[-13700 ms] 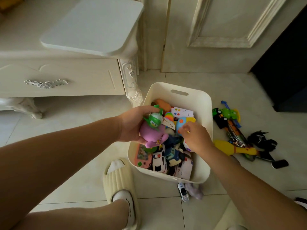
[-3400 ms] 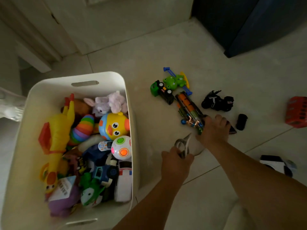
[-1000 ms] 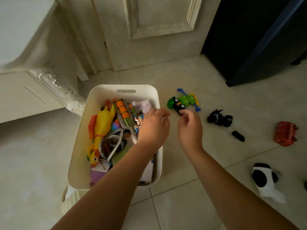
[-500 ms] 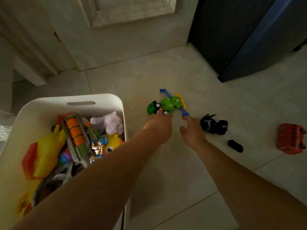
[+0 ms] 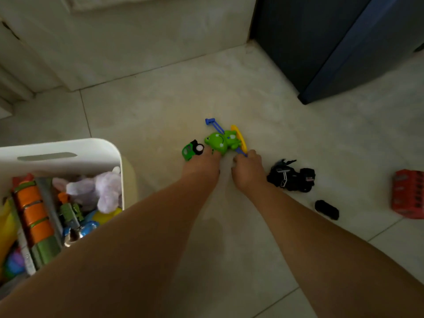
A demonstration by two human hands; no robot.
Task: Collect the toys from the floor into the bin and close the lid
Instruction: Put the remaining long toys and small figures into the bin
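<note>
The white bin (image 5: 68,145) stands at the left, heaped with toys such as a purple plush (image 5: 103,189) and an orange-green blaster (image 5: 34,216). No lid is in view. On the floor past my hands lie a small green toy car (image 5: 190,151) and a green frog toy (image 5: 221,141) on a blue and yellow frame. My left hand (image 5: 202,166) has its fingertips closed over the near end of the car. My right hand (image 5: 249,169) is curled on the near end of the frog's blue bar. Both toys rest on the tiles.
A black toy (image 5: 291,177) lies just right of my right hand, with a small black piece (image 5: 327,210) nearer to me. A red toy (image 5: 409,193) sits at the right edge. A dark blue cabinet (image 5: 344,42) stands behind; a pale door (image 5: 114,31) is at the back.
Both hands have left the bin and reached out to the right. They now rest on the green car and the frog toy, and the view has swung with them.
</note>
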